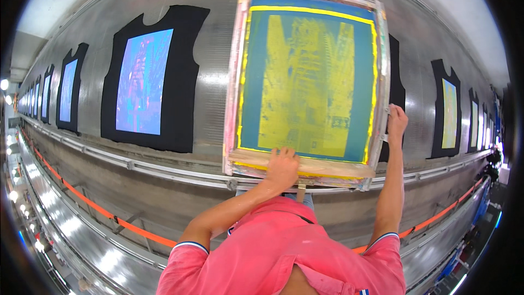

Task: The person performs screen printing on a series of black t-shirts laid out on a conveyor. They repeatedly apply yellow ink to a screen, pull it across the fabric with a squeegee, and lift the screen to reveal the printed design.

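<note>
A screen-printing frame (235, 93) lies over the table right in front of me. Its blue-green mesh (360, 87) carries a yellow-stained design, edged by bright yellow ink lines. Along the near end of the mesh rests a wooden squeegee (333, 167). My left hand (283, 166) is closed over the left part of the squeegee's handle. At the frame's right rail, my right hand (397, 121) grips the edge with curled fingers. Part of a black shirt panel (397, 71) shows past that rail; the frame hides the rest of it.
Left of the frame lies a black shirt panel (183, 76) with a blue-purple print (144, 82). More printed panels continue down the long metal table (213, 98) on both sides, including one with a yellowish print (449, 114). A metal rail (164, 158) follows the near edge.
</note>
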`<state>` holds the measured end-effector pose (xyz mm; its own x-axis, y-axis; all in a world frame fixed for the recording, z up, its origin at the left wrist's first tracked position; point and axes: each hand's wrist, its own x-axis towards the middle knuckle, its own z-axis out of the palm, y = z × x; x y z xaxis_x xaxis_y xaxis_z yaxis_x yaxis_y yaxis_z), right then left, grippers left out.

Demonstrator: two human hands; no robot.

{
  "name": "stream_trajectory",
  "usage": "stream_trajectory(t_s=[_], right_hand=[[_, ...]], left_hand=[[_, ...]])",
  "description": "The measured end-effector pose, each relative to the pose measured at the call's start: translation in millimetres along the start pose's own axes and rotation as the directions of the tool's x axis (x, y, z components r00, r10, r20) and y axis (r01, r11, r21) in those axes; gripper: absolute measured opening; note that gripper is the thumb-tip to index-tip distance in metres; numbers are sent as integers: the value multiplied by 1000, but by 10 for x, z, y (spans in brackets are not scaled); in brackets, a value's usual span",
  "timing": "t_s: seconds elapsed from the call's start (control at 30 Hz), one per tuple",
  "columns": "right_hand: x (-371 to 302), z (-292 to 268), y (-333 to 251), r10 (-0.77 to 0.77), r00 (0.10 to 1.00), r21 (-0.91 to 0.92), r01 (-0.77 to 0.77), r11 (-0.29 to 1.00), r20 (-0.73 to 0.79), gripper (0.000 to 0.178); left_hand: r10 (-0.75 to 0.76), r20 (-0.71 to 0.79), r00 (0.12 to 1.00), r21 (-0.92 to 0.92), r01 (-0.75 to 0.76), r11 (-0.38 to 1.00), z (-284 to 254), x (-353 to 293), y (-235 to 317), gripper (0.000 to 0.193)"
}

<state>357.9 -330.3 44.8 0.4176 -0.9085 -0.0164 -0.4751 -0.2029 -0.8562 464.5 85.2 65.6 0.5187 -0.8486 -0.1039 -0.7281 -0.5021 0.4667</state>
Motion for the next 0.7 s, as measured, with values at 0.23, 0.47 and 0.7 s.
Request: stream_trajectory(t_s=[0.23,0.47,0.7], right_hand=[[-79,474,-83,-138,990,-70,141,988,41,23],[-486,1134,-558,-75,997,84,73,994,27,24],[-601,1290,-812,31,991,111,-46,993,131,24]], left_hand=[[-77,-33,996,-23,77,997,-275,-67,-213,20],[-294,-100,951,170,307,936,-615,-276,-492,30],[-478,-181,860,202,508,838,-560,-387,-544,31]])
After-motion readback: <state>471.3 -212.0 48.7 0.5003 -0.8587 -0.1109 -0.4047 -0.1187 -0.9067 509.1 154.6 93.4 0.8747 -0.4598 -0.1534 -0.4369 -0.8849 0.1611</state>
